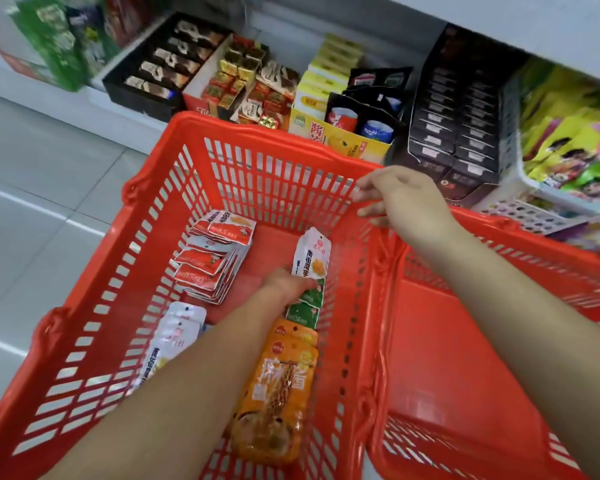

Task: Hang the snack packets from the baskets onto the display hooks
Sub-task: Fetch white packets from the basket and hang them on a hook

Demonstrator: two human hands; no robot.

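Two red plastic baskets stand side by side below me. The left basket (264,140) holds snack packets: a stack of red-and-white packets (210,258), white packets (174,337) near its front, orange packets (281,393) and green packets (307,306). My left hand (286,284) reaches down inside it and grips a white-and-yellow packet (312,254) that stands up from my fingers. My right hand (402,199) hovers with loose fingers over the rims where the baskets meet, holding nothing. The right basket (465,358) shows only its bare red floor. No display hooks are in view.
A low shelf behind the baskets carries a black box of snack bars (163,67), red and gold sweets (250,81), yellow boxes (329,81) and dark cartons (461,109). White trays with bright packets (568,140) sit at the right. Pale floor tiles (49,188) lie to the left.
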